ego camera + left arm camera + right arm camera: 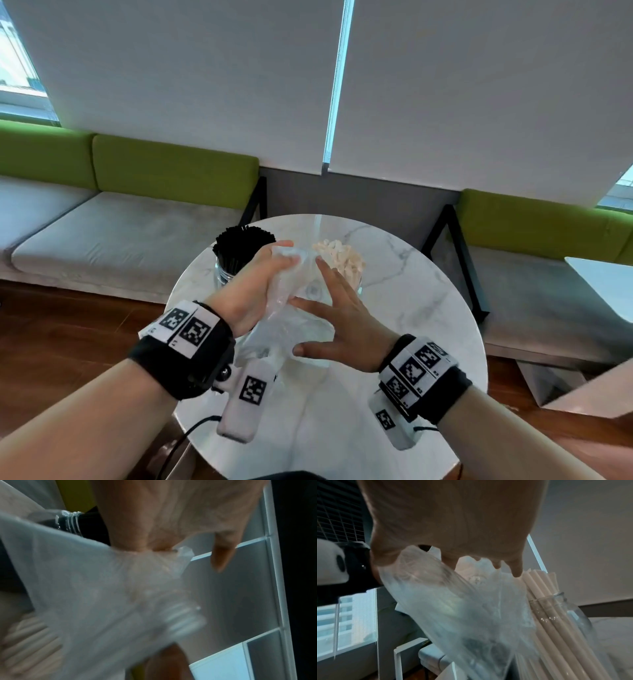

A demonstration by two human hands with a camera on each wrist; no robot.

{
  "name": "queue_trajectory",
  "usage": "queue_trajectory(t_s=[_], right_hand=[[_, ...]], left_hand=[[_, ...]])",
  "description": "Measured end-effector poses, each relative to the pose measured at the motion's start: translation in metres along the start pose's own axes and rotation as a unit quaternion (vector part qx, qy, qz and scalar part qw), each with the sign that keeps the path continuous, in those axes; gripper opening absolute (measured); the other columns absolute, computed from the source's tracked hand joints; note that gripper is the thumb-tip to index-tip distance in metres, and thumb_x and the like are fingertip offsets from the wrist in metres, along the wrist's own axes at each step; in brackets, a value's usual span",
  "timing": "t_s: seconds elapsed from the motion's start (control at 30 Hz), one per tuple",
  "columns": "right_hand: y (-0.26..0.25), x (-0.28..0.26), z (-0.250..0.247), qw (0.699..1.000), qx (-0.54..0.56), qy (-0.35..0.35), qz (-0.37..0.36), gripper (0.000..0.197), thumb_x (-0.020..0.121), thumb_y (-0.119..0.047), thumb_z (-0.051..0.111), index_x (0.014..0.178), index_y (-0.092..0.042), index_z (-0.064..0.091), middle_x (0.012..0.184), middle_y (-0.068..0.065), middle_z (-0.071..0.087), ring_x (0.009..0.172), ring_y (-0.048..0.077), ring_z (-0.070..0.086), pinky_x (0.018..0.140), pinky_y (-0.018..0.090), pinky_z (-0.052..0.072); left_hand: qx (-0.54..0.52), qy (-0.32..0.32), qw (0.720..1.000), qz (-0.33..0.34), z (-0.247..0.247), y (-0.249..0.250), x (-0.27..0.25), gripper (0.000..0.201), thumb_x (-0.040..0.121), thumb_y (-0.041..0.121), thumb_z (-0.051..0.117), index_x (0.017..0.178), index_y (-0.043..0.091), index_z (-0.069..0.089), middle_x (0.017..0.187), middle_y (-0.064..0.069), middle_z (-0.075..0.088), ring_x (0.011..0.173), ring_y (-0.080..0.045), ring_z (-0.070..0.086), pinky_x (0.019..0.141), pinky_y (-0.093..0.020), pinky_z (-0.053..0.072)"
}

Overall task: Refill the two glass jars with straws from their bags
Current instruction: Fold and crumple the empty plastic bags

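A glass jar of black straws (pixel 239 251) stands at the back left of the round marble table (pixel 421 308). To its right, a jar of cream straws (pixel 340 260) is partly hidden by the hands. My left hand (pixel 263 281) grips the bunched top of an empty-looking clear plastic bag (pixel 294 329) above the table, between the jars. My right hand (pixel 329 318) lies against the bag's right side with fingers spread and straight. The left wrist view shows the bag (pixel 85 588) pinched at its neck. In the right wrist view the bag (pixel 453 608) hangs beside the cream straws (pixel 539 582) in their jar (pixel 565 609).
Green-backed benches with grey cushions (pixel 113 233) run behind the table on both sides. A second white table corner (pixel 603 284) juts in at the right. Wooden floor surrounds the table, and cables hang off the wrist cameras near the table's front edge.
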State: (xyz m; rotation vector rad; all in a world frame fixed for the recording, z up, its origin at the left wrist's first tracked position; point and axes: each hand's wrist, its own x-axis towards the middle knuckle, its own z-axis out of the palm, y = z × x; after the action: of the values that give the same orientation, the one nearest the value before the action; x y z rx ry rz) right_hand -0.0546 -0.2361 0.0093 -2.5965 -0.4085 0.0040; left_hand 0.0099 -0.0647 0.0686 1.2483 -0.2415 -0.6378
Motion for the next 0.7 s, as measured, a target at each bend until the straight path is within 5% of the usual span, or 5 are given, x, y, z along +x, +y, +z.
queue_trajectory(t_s=[0.07, 0.17, 0.4, 0.57, 0.7], right_hand=[[-0.001, 0.000, 0.000, 0.994, 0.089, 0.065, -0.002, 0.074, 0.068, -0.085, 0.045, 0.127, -0.041, 0.049, 0.159, -0.010, -0.011, 0.147, 0.009, -0.008, 0.118, 0.039, 0.013], [-0.003, -0.002, 0.004, 0.964, 0.220, 0.139, 0.064, 0.098, 0.058, -0.090, 0.048, 0.136, -0.037, 0.021, 0.152, -0.007, 0.010, 0.141, -0.001, 0.009, 0.115, 0.030, 0.024], [-0.003, -0.016, -0.001, 0.930, 0.348, 0.104, 0.058, 0.120, 0.056, -0.096, 0.038, 0.146, -0.030, -0.007, 0.159, -0.011, -0.009, 0.140, -0.013, -0.007, 0.117, 0.014, 0.003], [-0.004, 0.001, 0.005, 0.945, 0.269, 0.165, 0.086, 0.142, 0.049, -0.073, 0.079, 0.151, -0.024, -0.008, 0.160, -0.004, 0.003, 0.148, 0.016, 0.006, 0.117, 0.049, 0.023], [-0.004, 0.011, 0.008, 0.942, 0.227, 0.221, 0.108, 0.140, 0.042, -0.051, 0.093, 0.149, -0.025, 0.007, 0.150, -0.003, 0.031, 0.139, 0.016, 0.034, 0.106, 0.046, 0.041]], left_hand=[[0.094, 0.034, 0.995, 0.026, -0.005, -0.011, -0.001, 0.050, 0.086, -0.004, 0.052, 0.124, 0.027, 0.046, 0.104, -0.008, 0.062, 0.074, -0.014, 0.064, 0.053, -0.025, 0.051], [0.114, 0.028, 0.992, 0.052, -0.003, -0.019, -0.004, 0.062, 0.083, -0.015, 0.039, 0.125, 0.031, 0.047, 0.104, -0.010, 0.061, 0.075, -0.019, 0.059, 0.061, -0.028, 0.050], [0.208, 0.005, 0.974, 0.088, 0.005, -0.010, -0.005, 0.068, 0.082, -0.012, 0.034, 0.115, 0.044, 0.053, 0.099, -0.002, 0.060, 0.055, -0.015, 0.045, 0.051, -0.022, 0.037], [0.141, -0.045, 0.985, 0.087, 0.018, -0.005, -0.004, 0.063, 0.086, -0.014, 0.035, 0.118, 0.036, 0.055, 0.106, -0.002, 0.066, 0.079, -0.009, 0.062, 0.066, -0.019, 0.049], [0.041, -0.075, 0.994, 0.063, 0.026, -0.003, -0.003, 0.061, 0.082, -0.009, 0.041, 0.123, 0.035, 0.054, 0.121, -0.011, 0.060, 0.106, -0.023, 0.060, 0.091, -0.038, 0.047]])
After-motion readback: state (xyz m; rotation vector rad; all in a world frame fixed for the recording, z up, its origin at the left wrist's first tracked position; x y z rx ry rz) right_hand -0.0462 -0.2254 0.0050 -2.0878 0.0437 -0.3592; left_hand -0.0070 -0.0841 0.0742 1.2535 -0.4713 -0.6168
